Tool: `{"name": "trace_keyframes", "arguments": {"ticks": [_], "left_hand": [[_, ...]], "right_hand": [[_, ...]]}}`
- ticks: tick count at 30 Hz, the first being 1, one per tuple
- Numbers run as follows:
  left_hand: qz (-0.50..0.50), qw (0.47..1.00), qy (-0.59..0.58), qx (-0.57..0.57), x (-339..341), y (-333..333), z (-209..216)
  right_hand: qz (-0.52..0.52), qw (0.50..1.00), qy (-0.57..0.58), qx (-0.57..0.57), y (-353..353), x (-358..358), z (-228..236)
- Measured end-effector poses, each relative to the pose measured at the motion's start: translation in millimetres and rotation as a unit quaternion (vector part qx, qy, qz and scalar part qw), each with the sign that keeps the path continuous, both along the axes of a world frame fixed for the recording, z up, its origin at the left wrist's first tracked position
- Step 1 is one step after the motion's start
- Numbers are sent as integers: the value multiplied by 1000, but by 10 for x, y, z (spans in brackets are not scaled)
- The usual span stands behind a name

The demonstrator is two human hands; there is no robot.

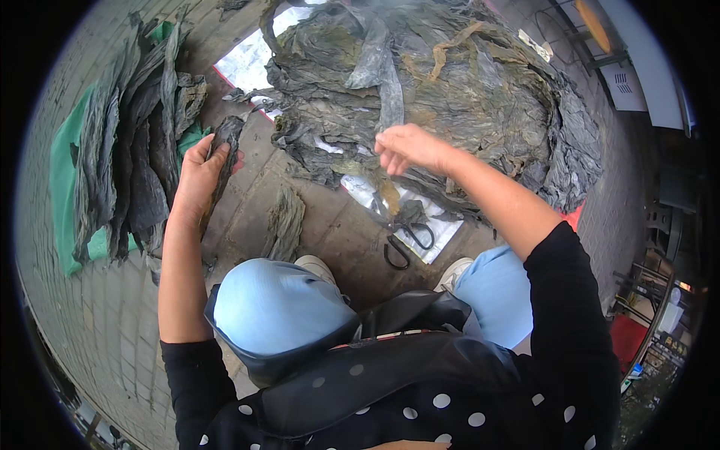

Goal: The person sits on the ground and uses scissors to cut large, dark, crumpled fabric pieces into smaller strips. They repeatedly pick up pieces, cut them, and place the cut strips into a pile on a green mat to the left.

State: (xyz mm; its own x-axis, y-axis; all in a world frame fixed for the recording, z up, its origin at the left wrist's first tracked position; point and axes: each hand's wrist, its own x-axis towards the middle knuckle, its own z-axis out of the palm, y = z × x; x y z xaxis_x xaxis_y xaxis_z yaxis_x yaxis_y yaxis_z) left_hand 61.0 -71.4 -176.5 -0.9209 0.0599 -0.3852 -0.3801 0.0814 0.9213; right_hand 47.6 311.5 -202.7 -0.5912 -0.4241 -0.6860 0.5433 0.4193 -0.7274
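Observation:
On the left, my left hand (196, 176) pinches a dark, wrinkled strip of dried kelp (226, 136) between thumb and fingers. Beside it lies a stack of long kelp strips (136, 157) on a green sheet (67, 176). My right hand (412, 148) is closed around the lower end of a greyish kelp strip (391, 94), which runs up over a big pile of dried kelp (487, 112). Part of that end is hidden by my fingers. Below this hand, black-handled scissors (397, 253) rest partly on a white printed sack (442, 234), their blades covered by a kelp scrap.
A loose kelp piece (285, 223) lies on the paved ground (322, 229) before my left knee. More white sacking (247, 64) shows under the pile's left edge. My shoes (317, 266) flank the scissors. Furniture and a red-seated chair (628, 337) stand at the far right.

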Motion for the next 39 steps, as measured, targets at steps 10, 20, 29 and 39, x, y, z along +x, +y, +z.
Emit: {"name": "trace_keyframes", "arguments": {"ticks": [10,20,29,39], "left_hand": [[-68,996,-52,-16,-85,400,-685],[-98,972,-42,-211,-35,582,-654],[-28,967,-59,-247,306,101,-399],[74,992,-87,-50,654,-52,-557]], "right_hand": [[263,826,227,443,293,1962,-708],[212,887,63,406,-172,1919,-654],[93,881,61,461,-462,2051,-805],[-14,903,61,425,-256,1988,-610]]}}
